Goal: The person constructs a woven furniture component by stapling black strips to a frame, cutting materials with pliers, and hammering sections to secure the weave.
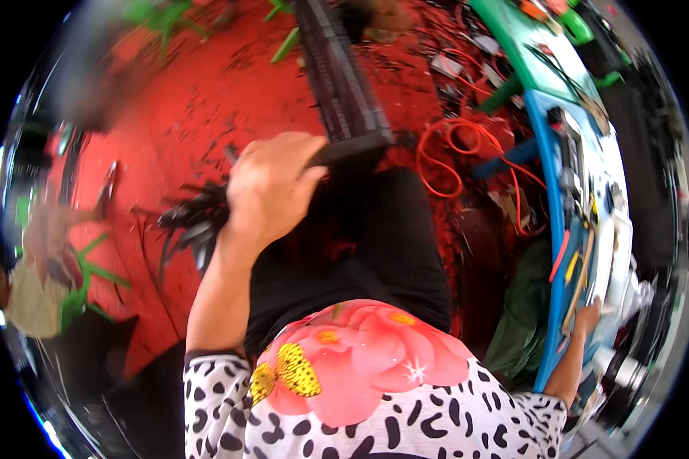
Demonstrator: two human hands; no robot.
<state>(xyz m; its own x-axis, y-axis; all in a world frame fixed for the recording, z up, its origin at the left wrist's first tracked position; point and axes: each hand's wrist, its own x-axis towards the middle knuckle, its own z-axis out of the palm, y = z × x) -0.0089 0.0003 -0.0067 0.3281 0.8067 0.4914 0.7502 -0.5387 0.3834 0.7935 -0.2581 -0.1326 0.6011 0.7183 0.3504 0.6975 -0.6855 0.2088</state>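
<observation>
My left hand (272, 187) is closed round the near end of a long black slatted piece (341, 84). Its thumb and fingers lie on either side of the edge. The piece stretches away from my lap toward the far side; its exact kind is not clear. Beside that hand, to the left, is a bunch of black strips (195, 218). My right hand (587, 315) is at the blue table (542, 115) on the right, next to several long-handled tools (586, 260). Its fingers are too small and blurred to show whether they hold anything.
Dark scraps litter the red floor (230, 92). An orange cord (463, 126) lies in loops between my legs and the table. A black power tool (570, 164) rests on the tabletop. Green stools (164, 19) stand far left, and another person (50, 268) is at left.
</observation>
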